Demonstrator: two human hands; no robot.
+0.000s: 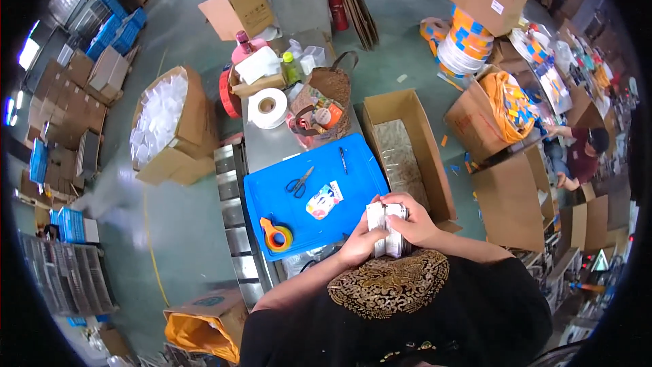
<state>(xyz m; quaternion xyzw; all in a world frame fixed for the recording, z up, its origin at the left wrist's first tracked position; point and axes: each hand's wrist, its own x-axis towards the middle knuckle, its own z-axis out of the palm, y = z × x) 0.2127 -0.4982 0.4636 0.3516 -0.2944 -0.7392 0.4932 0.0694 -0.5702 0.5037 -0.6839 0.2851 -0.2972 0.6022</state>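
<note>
Close against my chest, both hands are closed around a bundle of flat white printed pieces [387,221], cards or packets; which of these I cannot tell. My left hand [360,246] grips its left side, and my right hand [415,223] wraps the right side with the thumb across the front. Just beyond lies a blue plastic tray or lid [363,197]. On it rest black-handled scissors [297,185], a dark pen [343,161], a colourful white packet [323,202] and an orange tape dispenser [276,236] with a yellowish roll.
Right of the tray stands an open carton [440,190] with plastic-wrapped bundles inside. Behind it sit a woven basket [324,88], a white tape roll [267,108] and a green-capped bottle [290,66]. A carton of white pieces [193,143] stands left; a co-worker [585,153] is at far right.
</note>
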